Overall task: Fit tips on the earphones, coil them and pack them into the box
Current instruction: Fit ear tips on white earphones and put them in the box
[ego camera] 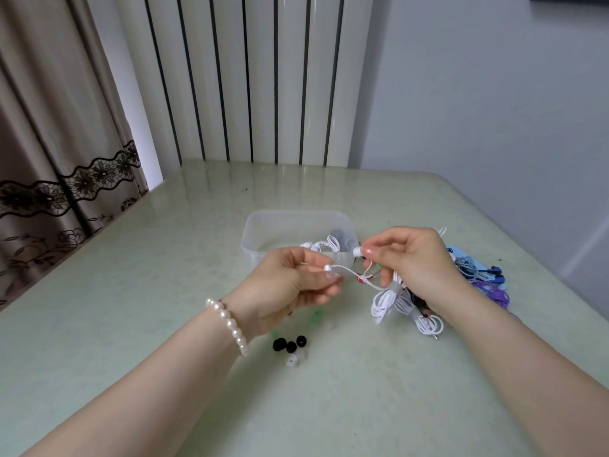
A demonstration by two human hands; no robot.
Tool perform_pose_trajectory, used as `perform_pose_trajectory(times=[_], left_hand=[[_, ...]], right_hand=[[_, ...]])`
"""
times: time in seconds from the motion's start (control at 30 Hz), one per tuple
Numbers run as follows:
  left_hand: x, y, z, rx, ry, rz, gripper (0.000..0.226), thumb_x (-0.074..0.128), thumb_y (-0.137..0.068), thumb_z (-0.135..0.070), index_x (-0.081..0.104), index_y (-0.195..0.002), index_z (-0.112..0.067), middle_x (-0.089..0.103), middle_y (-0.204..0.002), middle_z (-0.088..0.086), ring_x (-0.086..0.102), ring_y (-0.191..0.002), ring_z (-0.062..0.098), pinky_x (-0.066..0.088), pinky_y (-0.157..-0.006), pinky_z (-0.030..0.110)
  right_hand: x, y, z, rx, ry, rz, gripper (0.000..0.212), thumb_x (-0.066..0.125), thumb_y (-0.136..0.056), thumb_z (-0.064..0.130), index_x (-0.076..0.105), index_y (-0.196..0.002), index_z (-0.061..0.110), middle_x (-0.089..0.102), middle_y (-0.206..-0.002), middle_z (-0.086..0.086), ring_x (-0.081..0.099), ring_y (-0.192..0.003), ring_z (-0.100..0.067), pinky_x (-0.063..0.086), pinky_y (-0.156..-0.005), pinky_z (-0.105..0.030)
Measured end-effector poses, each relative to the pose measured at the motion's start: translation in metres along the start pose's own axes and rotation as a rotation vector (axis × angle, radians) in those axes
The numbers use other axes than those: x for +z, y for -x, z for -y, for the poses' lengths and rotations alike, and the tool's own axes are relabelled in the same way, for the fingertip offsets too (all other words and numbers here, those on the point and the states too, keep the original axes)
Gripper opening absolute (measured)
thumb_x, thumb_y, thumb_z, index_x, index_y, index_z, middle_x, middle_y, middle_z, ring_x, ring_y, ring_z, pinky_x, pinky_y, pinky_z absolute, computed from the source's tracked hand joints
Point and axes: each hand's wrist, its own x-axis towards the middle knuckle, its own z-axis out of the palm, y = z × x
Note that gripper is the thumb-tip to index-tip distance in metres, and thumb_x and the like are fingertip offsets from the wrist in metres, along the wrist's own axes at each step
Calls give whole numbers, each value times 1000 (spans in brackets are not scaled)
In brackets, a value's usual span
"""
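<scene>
My left hand (290, 282) pinches one white earbud (328, 268) between thumb and fingers. My right hand (412, 258) pinches the other white earbud (357, 251) at its fingertips, and the bundled white cable (385, 303) hangs down from that hand to the table. A second white bundle (426, 323) lies beside it. The clear plastic box (263, 232) stands behind my hands with coiled white earphones (324, 244) inside. Three black tips (290, 344) and a clear tip (292, 360) lie on the table below my left hand. Green tips (316, 316) show faintly under the left hand.
A heap of grey, blue and purple earphones (484, 278) lies to the right, behind my right wrist. The pale green table (131, 324) ends at a radiator and a curtain at the back left, and at a wall on the right.
</scene>
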Motion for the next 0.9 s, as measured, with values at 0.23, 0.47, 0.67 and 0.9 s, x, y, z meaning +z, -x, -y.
perform_pose_trajectory(times=[0.23, 0.47, 0.67, 0.9], left_hand=[[-8, -4, 3, 54, -199, -35, 6, 65, -76, 7, 64, -75, 2, 66, -62, 8, 63, -54, 11, 55, -57, 19], [-5, -2, 8, 9, -234, 44, 11, 59, -80, 12, 67, -83, 5, 69, -65, 9, 68, -61, 13, 56, -63, 20], [-5, -2, 6, 33, -179, -7, 9, 61, -79, 10, 66, -83, 4, 69, -66, 9, 67, -60, 14, 57, -62, 21], [-11, -4, 4, 6, -153, -35, 6, 64, -79, 2, 58, -79, 1, 69, -65, 13, 67, -60, 17, 56, -58, 23]], right_hand=[[8, -1, -17, 48, 574, 291, 5, 75, -73, 10, 73, -72, 14, 67, -60, 3, 59, -56, -6, 48, -64, -21], [7, 2, -17, -11, 832, 427, 12, 63, -84, 22, 73, -78, 22, 58, -59, 3, 50, -57, -10, 39, -57, -25], [11, 5, -6, -135, 488, 280, 14, 61, -85, 29, 72, -81, 20, 66, -82, -1, 57, -74, -7, 43, -72, -21], [24, 12, -9, -51, 168, 295, 22, 73, -71, 0, 71, -79, 20, 70, -75, -4, 61, -74, -12, 52, -79, -29]])
